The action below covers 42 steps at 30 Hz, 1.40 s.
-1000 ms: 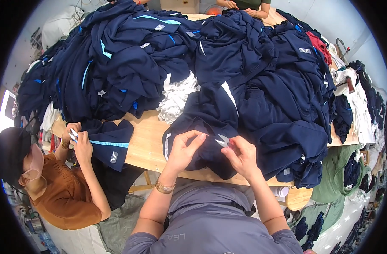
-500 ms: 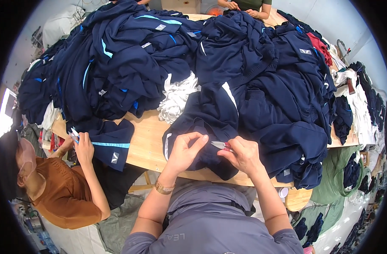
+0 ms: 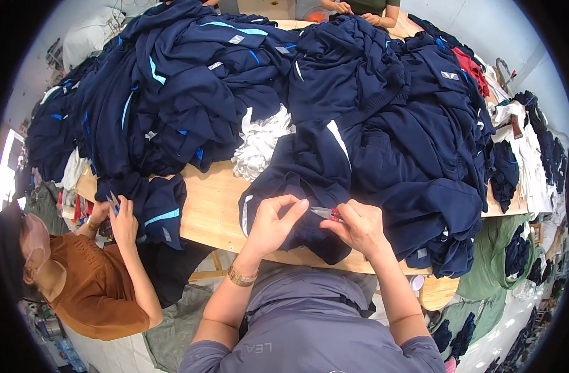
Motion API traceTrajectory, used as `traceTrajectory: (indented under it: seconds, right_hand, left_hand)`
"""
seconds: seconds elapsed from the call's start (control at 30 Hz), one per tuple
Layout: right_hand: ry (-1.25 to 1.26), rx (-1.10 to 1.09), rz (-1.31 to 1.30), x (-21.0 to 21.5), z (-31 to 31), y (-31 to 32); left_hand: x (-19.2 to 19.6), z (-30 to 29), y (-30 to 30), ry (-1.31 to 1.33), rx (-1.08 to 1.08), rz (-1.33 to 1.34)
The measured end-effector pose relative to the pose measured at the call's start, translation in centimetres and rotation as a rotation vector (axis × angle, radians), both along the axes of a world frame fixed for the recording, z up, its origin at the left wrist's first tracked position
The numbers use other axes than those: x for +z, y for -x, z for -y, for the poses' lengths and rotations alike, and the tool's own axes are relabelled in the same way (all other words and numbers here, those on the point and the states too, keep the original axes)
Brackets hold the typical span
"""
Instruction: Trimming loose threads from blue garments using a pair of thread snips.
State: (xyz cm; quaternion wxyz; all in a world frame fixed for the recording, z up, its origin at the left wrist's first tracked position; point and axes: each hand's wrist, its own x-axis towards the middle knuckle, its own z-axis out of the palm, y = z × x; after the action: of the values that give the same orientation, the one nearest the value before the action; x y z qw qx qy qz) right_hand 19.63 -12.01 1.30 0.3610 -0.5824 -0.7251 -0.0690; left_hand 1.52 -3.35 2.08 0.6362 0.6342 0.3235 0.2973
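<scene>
Red-handled thread snips [image 3: 325,214] are in my right hand [image 3: 360,229], their metal blades pointing left toward my other hand. My left hand [image 3: 272,225] is closed, thumb against forefinger; whatever it pinches is too small or hidden to make out. A narrow gap separates the blade tips from my left thumb. Both hands are over a navy garment [image 3: 309,158] with white trim, which lies across the table's near edge and hangs a little over it.
Heaps of navy garments [image 3: 191,93] cover much of the wooden table [image 3: 213,199]. White scraps [image 3: 259,146] are bunched mid-table. At my left a co-worker in a brown shirt [image 3: 104,280] handles blue snips and a navy garment. Another person's hands [image 3: 371,18] work at the far side.
My hands and the snips have barely moved. On the left, the co-worker's navy garment has been drawn in and bunched closer, and their snips have shifted slightly.
</scene>
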Motion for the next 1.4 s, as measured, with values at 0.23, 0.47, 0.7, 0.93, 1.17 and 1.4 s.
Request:
traceTrajectory:
  seconds: [0.23, 0.47, 0.7, 0.93, 1.17, 1.4]
  right_hand:
    - [-0.010, 0.048, -0.118, -0.3, 0.3, -0.2]
    - [0.321, -0.047, -1.238, 1.0, 0.6, 3.3]
    - [0.243, -0.200, -0.831, 1.4, 0.3, 4.7]
    - [0.218, -0.208, -0.864, 0.5, -0.2, 3.6]
    - [0.299, -0.114, -1.361, 0.7, -0.4, 3.3]
    - [0.068, -0.066, -0.858, -1.6, -1.2, 3.9]
  left_hand:
    - [0.1, 0.1, -0.1, -0.003, 0.006, -0.020]
    - [0.2, 1.7, -1.5, -0.248, 0.247, -0.126]
    - [-1.1, 3.6, -2.7, -0.570, 0.430, -0.079]
    - [-1.0, 3.2, -2.5, -0.407, 0.410, -0.035]
    - [-1.0, 3.0, -1.9, -0.355, 0.388, -0.065]
    - [-1.4, 3.2, -2.4, -0.607, 0.388, -0.047]
